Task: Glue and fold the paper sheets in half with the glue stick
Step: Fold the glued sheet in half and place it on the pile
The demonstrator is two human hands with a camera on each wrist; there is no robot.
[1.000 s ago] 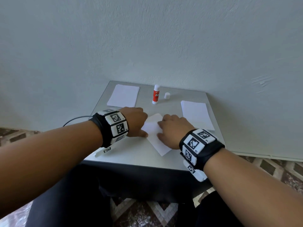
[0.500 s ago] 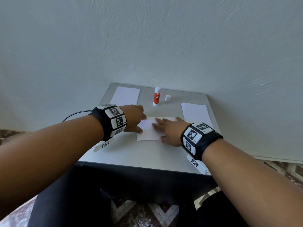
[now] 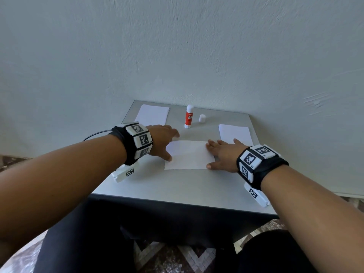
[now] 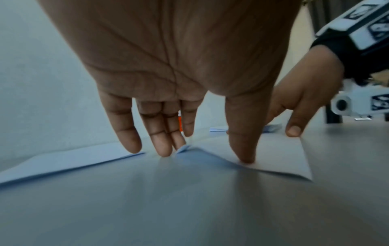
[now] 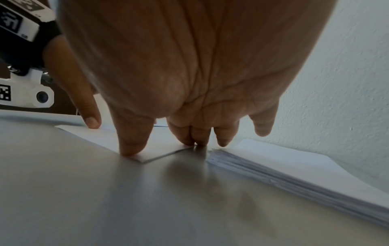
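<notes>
A folded white paper sheet (image 3: 189,155) lies flat in the middle of the grey table (image 3: 177,186). My left hand (image 3: 167,143) presses its left edge with straight fingers and thumb (image 4: 242,149). My right hand (image 3: 218,154) presses its right edge, fingers spread, thumb (image 5: 130,146) on the near corner. The red and white glue stick (image 3: 189,117) stands uncapped behind the sheet, its white cap (image 3: 202,118) beside it. The sheet (image 4: 273,156) buckles slightly between my left fingers.
A stack of paper sheets (image 3: 235,133) lies at the right, just beyond my right fingers, also seen as a thick pile (image 5: 294,174). Another white sheet (image 3: 153,114) lies at the back left. The wall rises right behind the table. A black cable (image 3: 96,133) hangs at left.
The sheet has turned from skewed to square with the table edge. My hands slid apart from the middle, the left to the sheet's left edge and the right to its right edge.
</notes>
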